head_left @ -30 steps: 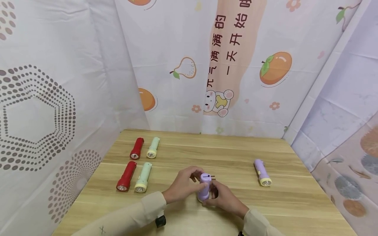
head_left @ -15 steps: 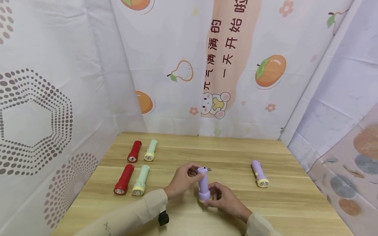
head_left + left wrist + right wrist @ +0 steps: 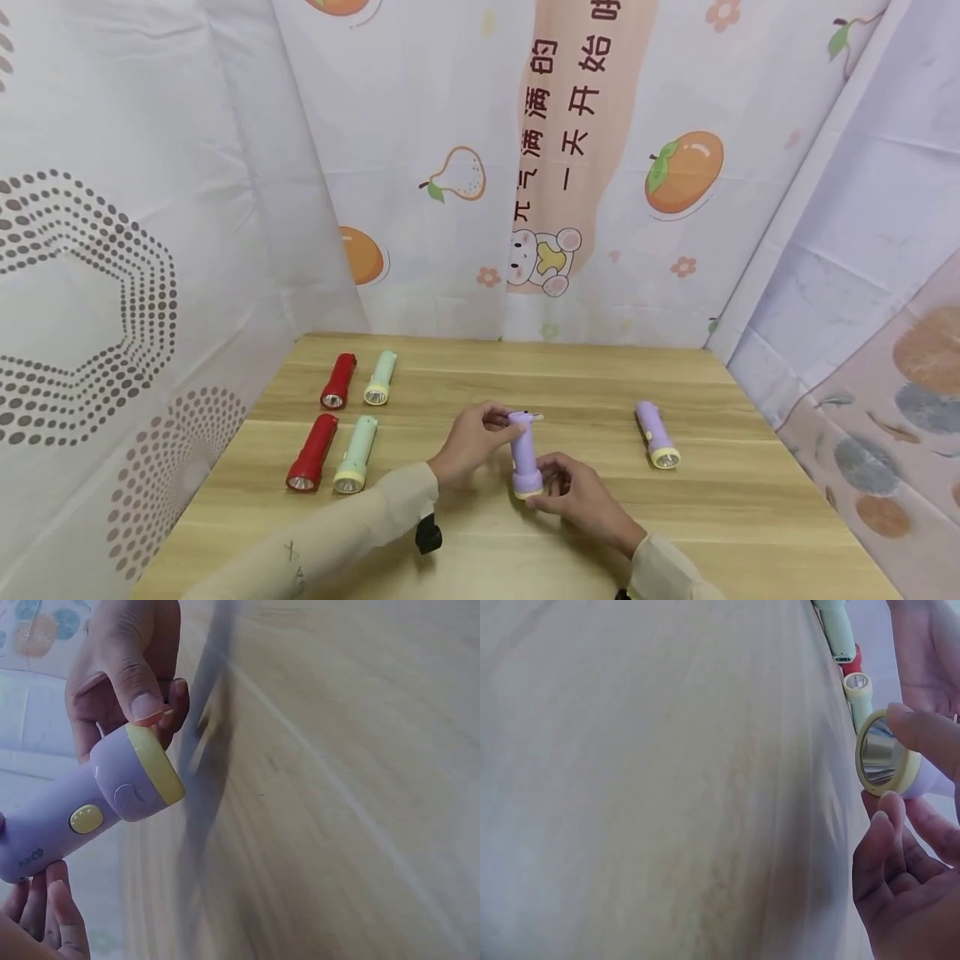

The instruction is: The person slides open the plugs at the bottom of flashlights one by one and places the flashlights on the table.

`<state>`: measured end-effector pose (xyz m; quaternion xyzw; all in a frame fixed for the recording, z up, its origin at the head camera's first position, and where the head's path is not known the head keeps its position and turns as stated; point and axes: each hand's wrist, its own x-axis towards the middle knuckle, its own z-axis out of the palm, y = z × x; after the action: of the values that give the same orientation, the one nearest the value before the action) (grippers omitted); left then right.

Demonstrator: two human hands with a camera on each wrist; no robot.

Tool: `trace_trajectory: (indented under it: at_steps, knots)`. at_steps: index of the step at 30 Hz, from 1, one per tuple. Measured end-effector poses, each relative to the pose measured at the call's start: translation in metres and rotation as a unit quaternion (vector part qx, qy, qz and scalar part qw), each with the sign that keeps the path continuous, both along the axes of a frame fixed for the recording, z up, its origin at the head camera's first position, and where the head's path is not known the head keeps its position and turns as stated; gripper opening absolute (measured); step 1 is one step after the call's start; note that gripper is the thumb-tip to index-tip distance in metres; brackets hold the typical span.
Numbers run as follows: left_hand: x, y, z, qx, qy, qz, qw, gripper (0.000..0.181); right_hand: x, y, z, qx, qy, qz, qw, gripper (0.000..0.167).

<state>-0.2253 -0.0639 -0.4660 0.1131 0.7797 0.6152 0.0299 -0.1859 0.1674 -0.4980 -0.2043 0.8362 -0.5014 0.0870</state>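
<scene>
To do this hold well, we judged, we needed both hands to share the purple flashlight (image 3: 528,458): a light, even pinch at each end, firm enough that its smooth barrel could not slip. Any turn called for the two wrists to move as one, with care not to knock the metal prongs (image 3: 537,416) jutting beside our left grip. We also did best to leave the lens (image 3: 880,752), just past our right grip, untouched (a smudge there seemed all too easy).

Our left hand (image 3: 471,442) reached in from its own side and pinched the tail, thumb nearest us. Our right hand (image 3: 585,493), lower, was clamped on the head, thumb and fingers at the yellow rim (image 3: 156,765). The flashlight was thus between the grips, tail up and lens end down; whether it touched the table (image 3: 570,379) we could not tell. The yellow switch (image 3: 86,819) sat between the grips. Well left of the hold lay red flashlights (image 3: 312,454) and green flashlights (image 3: 356,454); right of it, another purple flashlight (image 3: 657,436).
</scene>
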Motion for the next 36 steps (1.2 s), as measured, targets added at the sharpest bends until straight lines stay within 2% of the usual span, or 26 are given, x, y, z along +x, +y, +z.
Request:
trace_trajectory:
  at_steps: [4,8,12,25,31,36]
  knots:
    - [-0.007,0.008,0.004,0.010,-0.014,0.004,0.9998,0.036,-0.002,0.003,0.001,-0.007,0.002,-0.024,0.9997,0.049]
    - [-0.013,0.014,0.004,0.017,-0.030,0.019,0.9992,0.039,-0.003,0.006,0.003,-0.013,0.000,-0.031,0.9994,0.048]
    - [-0.020,0.020,0.003,0.021,-0.031,0.026,0.9990,0.042,-0.005,0.009,0.006,-0.013,-0.006,-0.039,0.9991,0.047]
    - [-0.031,0.041,-0.003,0.010,-0.017,0.012,0.9997,0.040,-0.005,0.026,0.011,0.010,-0.027,-0.068,0.9972,0.050]
    - [-0.040,0.055,-0.003,0.006,-0.019,0.002,0.9998,0.042,-0.005,0.034,0.016,-0.010,-0.050,-0.081,0.9954,0.052]
    - [-0.045,0.065,-0.004,0.015,-0.031,0.005,0.9994,0.042,-0.005,0.040,0.018,-0.027,-0.057,-0.094,0.9936,0.053]
